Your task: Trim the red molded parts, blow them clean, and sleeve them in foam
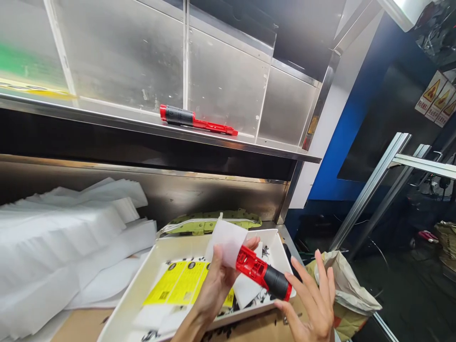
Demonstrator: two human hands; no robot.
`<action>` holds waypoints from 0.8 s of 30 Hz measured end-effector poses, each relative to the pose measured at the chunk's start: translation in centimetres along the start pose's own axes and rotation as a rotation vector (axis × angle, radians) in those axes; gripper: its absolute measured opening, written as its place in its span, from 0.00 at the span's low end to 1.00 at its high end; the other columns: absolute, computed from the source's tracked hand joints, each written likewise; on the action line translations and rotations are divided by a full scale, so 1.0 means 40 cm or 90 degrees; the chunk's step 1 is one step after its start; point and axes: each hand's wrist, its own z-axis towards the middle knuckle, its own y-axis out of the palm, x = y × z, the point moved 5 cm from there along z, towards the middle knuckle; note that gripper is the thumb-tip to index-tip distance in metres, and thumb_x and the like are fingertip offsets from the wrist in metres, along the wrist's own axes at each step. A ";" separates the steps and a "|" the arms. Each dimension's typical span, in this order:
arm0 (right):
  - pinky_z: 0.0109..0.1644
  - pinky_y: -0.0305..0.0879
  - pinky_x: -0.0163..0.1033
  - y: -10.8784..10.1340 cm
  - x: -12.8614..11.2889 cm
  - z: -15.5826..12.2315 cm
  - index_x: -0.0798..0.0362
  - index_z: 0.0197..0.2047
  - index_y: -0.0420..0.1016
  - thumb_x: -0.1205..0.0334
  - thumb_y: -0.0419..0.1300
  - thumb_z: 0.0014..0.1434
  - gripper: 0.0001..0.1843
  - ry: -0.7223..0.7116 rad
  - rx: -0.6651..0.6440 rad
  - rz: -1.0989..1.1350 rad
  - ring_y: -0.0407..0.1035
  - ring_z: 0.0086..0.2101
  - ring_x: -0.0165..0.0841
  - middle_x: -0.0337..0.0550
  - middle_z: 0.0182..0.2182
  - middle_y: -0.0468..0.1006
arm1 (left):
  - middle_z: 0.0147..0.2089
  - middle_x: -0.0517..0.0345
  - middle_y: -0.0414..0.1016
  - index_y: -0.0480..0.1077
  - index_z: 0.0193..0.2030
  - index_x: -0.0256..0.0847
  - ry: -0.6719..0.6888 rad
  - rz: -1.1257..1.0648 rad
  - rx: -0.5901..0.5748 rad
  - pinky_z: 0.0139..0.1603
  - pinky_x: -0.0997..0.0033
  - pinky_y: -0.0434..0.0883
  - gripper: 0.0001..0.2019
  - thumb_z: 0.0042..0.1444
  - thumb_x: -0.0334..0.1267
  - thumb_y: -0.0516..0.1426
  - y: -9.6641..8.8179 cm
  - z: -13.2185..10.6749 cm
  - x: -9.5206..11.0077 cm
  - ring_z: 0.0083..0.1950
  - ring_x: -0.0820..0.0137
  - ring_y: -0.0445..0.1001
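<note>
My left hand (223, 273) is closed around a white foam sleeve (228, 240) and the red-and-black plastic housing (258, 270) partly inside it. The housing tilts down to the right, its black barrel end sticking out of the sleeve. At that end is my right hand (311, 301), fingers spread and thumb apart; whether a fingertip touches the barrel I cannot tell. Beneath both hands stands a white tray (124, 289) holding yellow printed label sheets (176, 280), white pieces and small black bits.
A similar red-and-black housing (194, 121) lies on the metal shelf (124, 124) above. White foam sleeves (71, 237) are piled at the left. Behind the tray lies a green strip (199, 225). At the right are an open paper sack (351, 285) and an aluminium frame (374, 185).
</note>
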 end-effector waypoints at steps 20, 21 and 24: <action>0.60 0.46 0.77 0.032 -0.041 -0.007 0.48 0.47 0.75 0.54 0.59 0.63 0.11 0.062 0.033 0.015 0.53 0.65 0.59 0.53 0.50 0.77 | 0.45 0.44 0.84 0.78 0.47 0.35 -0.048 -0.179 0.189 0.41 0.66 0.80 0.15 0.63 0.43 0.56 0.068 -0.034 -0.106 0.39 0.63 0.82; 0.60 0.47 0.77 0.030 -0.041 -0.004 0.48 0.47 0.75 0.54 0.59 0.62 0.12 0.061 0.037 0.013 0.53 0.65 0.60 0.53 0.50 0.77 | 0.46 0.44 0.84 0.79 0.47 0.35 -0.059 -0.181 0.182 0.40 0.66 0.80 0.15 0.60 0.44 0.59 0.068 -0.037 -0.121 0.41 0.61 0.82; 0.59 0.48 0.77 0.024 -0.031 0.003 0.48 0.46 0.76 0.53 0.60 0.62 0.12 0.064 0.041 0.012 0.54 0.64 0.61 0.54 0.51 0.77 | 0.51 0.46 0.82 0.79 0.49 0.40 -0.085 -0.186 0.133 0.45 0.67 0.78 0.20 0.50 0.45 0.67 0.073 -0.050 -0.164 0.51 0.57 0.79</action>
